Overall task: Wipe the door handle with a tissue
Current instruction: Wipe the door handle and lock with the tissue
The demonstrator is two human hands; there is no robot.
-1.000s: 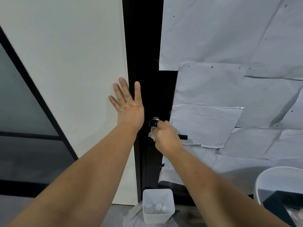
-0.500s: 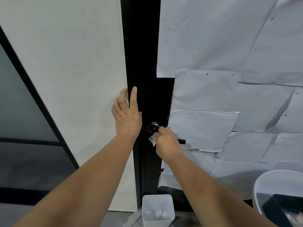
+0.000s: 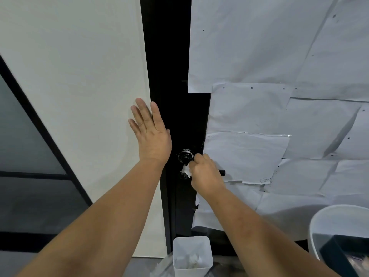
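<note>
Head view. Left hand [image 3: 150,134]: flat, fingers spread, palm against the white wall panel [image 3: 79,76] beside the black door frame [image 3: 165,56]; grasping nothing. Right hand [image 3: 205,173]: clenched around a white tissue [image 3: 186,170], pressed against the black door handle [image 3: 222,172] just below its glossy round rose [image 3: 185,155]; the lever tip shows to the right of the knuckles. Door face: covered in overlapping white paper sheets [image 3: 279,56]. Below the handle: small white bin [image 3: 192,256] holding crumpled tissues. Lower right corner: large white tub [image 3: 337,220].
</note>
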